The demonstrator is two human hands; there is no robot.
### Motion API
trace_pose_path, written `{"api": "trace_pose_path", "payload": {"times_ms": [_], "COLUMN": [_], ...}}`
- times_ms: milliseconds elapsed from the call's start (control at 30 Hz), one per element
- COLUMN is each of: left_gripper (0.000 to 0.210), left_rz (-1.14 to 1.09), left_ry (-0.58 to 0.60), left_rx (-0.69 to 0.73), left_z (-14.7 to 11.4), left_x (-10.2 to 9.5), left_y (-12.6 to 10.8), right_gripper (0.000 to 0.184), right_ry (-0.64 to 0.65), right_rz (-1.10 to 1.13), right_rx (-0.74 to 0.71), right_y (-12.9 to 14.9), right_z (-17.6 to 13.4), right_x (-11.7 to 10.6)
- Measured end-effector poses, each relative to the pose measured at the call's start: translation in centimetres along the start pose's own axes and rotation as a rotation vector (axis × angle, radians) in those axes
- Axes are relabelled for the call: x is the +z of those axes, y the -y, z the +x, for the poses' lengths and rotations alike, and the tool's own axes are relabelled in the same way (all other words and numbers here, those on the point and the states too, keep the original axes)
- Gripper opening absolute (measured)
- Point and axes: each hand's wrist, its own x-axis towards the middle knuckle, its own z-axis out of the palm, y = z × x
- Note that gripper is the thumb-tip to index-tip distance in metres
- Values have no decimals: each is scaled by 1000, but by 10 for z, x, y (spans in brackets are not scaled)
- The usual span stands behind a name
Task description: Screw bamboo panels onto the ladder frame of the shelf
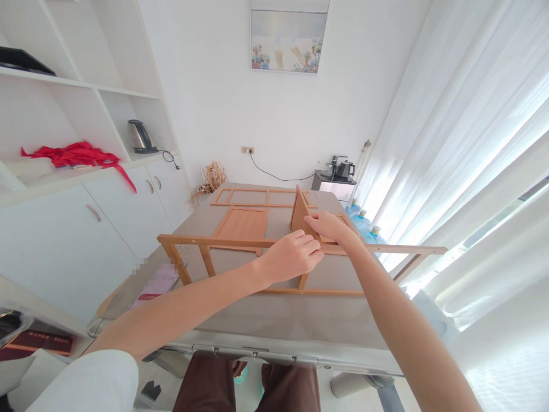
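My right hand [328, 225] pinches the edge of a wooden panel [298, 214], which stands tilted above the table. Lower and to its left, my left hand [291, 256] is closed at the top rail of a ladder-like wooden frame [231, 242]. Its curled fingers partly hide the rail and the panel's lower edge. The frame stands on its long side across the table, its crosspieces pointing down. Whether the panel touches the rail is hidden. Beyond the frame, another wooden panel [242, 224] lies flat, and a second open frame [249, 197] lies near the far edge.
The grey table [240, 326] fills the middle, with a pink printed sheet [158, 283] at its left. White cabinets [115, 197] line the left side. Blue water bottles [362, 220] and curtains [429, 143] are at the right. A small stand [334, 186] holds a kettle.
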Motion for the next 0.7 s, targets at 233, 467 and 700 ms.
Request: {"api": "trace_pose_path", "payload": {"times_ms": [233, 467, 700], "left_gripper": [20, 19, 29], "left_rz": [-76, -398, -371], "left_ry": [-113, 17, 36], "left_rx": [-104, -499, -401], "left_z": [3, -1, -5], "left_x": [4, 7, 0], "left_y": [3, -2, -3], "right_gripper": [30, 29, 34], "right_ry": [42, 52, 9], "right_rz": [-25, -81, -133], "right_rx": [19, 26, 6], "right_y": [4, 13, 12], "right_z": [1, -1, 8], "right_x": [-5, -12, -12]}}
